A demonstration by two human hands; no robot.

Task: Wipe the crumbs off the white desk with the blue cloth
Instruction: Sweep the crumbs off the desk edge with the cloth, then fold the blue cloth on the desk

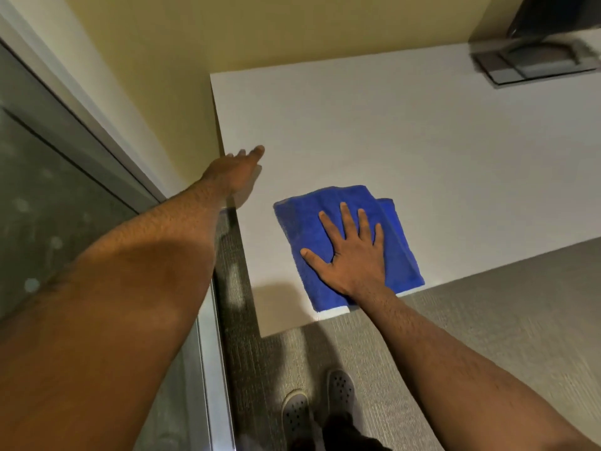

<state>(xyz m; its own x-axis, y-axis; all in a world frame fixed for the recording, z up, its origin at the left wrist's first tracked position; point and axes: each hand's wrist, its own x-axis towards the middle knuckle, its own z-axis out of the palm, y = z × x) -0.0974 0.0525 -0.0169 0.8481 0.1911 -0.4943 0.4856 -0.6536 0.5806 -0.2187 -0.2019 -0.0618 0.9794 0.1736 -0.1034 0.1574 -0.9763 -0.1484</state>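
Pressing flat on the blue cloth (341,222), the right hand (349,255) has fingers spread, palm down, grip open, nothing pinched. Cloth is a deep blue terry towel, folded into a rough rectangle, one layer peeking out at its far right corner, fuzzy texture, sitting near the front left corner of the white desk (390,131), its near edge just at the desk's front edge. Left hand (235,169) reaches out over the desk's left edge, fingers extended and loosely together, grip open, holding nothing; can't tell if it touches the surface. Desk top looks plain white, crumbs too small to make out. Dark monitor stand base (533,58) sits at the far right corner, blurred. Yellowish wall (162,60) behind and left. Grey carpet (487,304) below, person's grey perforated shoes (317,405) visible at the bottom.
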